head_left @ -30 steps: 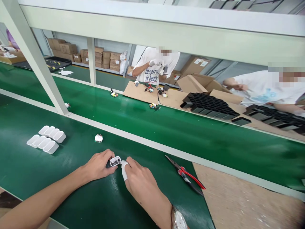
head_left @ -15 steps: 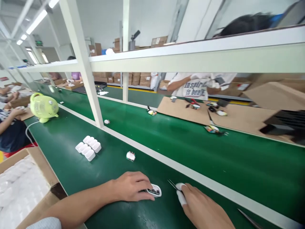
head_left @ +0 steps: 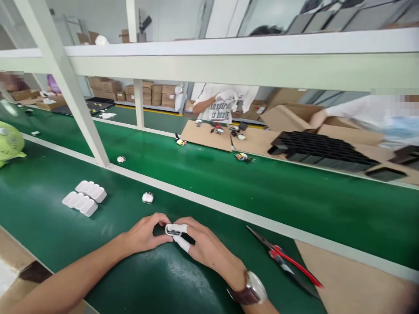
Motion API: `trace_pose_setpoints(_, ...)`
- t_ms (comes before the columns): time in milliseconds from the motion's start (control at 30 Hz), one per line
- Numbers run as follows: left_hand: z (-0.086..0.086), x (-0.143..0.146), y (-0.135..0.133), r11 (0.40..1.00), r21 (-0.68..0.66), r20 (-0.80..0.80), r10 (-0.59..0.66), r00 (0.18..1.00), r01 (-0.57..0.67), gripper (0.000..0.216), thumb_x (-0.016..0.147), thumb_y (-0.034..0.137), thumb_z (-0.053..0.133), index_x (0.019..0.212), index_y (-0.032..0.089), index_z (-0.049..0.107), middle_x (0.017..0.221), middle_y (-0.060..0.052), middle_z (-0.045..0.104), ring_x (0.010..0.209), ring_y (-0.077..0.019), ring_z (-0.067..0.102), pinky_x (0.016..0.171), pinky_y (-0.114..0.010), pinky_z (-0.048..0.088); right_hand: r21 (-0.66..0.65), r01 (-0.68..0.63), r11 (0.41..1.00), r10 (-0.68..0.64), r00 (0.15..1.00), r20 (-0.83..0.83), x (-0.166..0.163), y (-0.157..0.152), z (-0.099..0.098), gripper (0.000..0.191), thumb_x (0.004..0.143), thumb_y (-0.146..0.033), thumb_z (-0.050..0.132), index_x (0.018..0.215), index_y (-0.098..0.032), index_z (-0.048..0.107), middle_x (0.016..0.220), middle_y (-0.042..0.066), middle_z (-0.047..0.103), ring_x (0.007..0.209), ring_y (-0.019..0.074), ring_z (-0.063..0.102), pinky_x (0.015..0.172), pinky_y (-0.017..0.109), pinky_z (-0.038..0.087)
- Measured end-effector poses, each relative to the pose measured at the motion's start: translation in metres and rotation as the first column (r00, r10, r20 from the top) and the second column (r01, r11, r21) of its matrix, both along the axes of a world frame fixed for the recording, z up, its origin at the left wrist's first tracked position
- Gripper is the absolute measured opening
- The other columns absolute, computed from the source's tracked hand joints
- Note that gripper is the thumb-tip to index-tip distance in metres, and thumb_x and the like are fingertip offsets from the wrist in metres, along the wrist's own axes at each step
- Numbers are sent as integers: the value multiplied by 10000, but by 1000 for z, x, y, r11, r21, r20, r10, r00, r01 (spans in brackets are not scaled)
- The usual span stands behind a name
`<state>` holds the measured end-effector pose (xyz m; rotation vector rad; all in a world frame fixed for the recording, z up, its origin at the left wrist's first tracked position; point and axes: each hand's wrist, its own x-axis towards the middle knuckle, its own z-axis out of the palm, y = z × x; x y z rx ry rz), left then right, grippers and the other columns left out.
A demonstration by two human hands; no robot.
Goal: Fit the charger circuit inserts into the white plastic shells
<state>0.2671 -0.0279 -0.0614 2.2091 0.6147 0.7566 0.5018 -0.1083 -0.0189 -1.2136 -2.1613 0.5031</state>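
Note:
A small white oval plastic housing [head_left: 168, 233] with dark parts inside is between my two hands, just above the green bench. My left hand [head_left: 149, 231] pinches its left end between thumb and fingers. From the right, my right hand [head_left: 206, 246], with white covers on thumb and forefinger, grips the same housing. A thin tip shows behind the right knuckles; whether the tweezers are still in that hand is hard to make out. Beyond the left hand lies a small white part with a green board edge [head_left: 148, 198]. Needle-nose pliers with red handles [head_left: 278, 257] lie to the right.
Two rows of white housings [head_left: 84, 198] stand on the left. A cardboard sheet [head_left: 353, 270] lies at the right. A pale rail [head_left: 196, 195] runs along the bench, with an upright post [head_left: 70, 91] and overhead shelf. Opposite, co-workers handle parts near black trays [head_left: 324, 150].
My view has swung to the right, bringing the whole pliers into sight. My right hand has moved in from beside the housing and now grips it together with my left hand.

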Motion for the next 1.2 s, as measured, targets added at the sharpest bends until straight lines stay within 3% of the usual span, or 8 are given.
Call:
trace_pose_setpoints(167,-2,2,3,957,248,61,-171,983,151,259,997,202,684,1252,242,660,1230,-92,716,1089,-205,730,954,-331,616,-24,-7,1000,4,996,-90,7,1,-14,232,1076,-245,515,1276,-255,633,1191,72,709,1019,209,697,879,353,590)
trace_pose_setpoints(333,1,1,2,920,367,69,-175,982,138,267,992,123,653,1208,260,729,1224,-100,711,994,-202,734,836,-318,630,154,247,957,-245,969,-31,10,7,-23,281,1061,-163,437,1281,-212,604,1188,112,681,1057,248,657,929,424,571)
trace_pose_setpoints(533,5,6,0,992,-118,123,-26,992,40,100,941,245,739,1015,255,806,1113,-93,772,929,-220,750,829,-332,631,24,400,916,-356,785,507,16,2,-6,323,946,-99,542,1261,-116,611,1164,163,647,1028,310,641,918,458,551)
trace_pose_setpoints(633,11,10,7,739,-674,232,230,945,-15,183,898,344,806,980,182,779,951,-83,785,846,-205,760,769,-310,656,-19,479,878,-377,714,590,26,-1,-2,368,859,17,520,1174,-134,636,1130,162,673,1010,286,669,896,391,539)
trace_pose_setpoints(733,16,12,18,402,-914,244,419,875,62,260,838,316,873,995,143,758,949,-77,785,823,-182,766,766,-281,669,10,531,847,-442,694,568,36,-2,2,374,848,43,503,1153,-121,644,1131,193,679,1017,301,677,891,393,527)
trace_pose_setpoints(833,17,12,25,324,-943,238,497,835,76,238,839,250,869,1015,133,760,959,-77,782,820,-160,764,802,-260,670,36,514,857,-453,718,529,36,-4,10,281,909,-20,521,1130,-127,656,1142,181,673,1055,305,663,918,398,514)
trace_pose_setpoints(1067,22,14,29,733,-664,144,322,936,-150,396,889,507,779,1056,154,718,957,-74,760,782,-175,745,718,-306,665,49,309,950,-307,892,332,-3,1,-9,175,1037,-218,515,1080,-167,677,1101,88,660,935,223,649,798,335,523)
trace_pose_setpoints(1200,40,35,66,864,-447,79,299,951,-234,346,823,431,830,1016,168,716,948,-59,753,791,-196,731,764,-343,642,133,266,955,-293,913,284,-19,5,-38,162,1012,-176,527,1029,-174,689,1052,78,643,923,230,626,835,366,518)
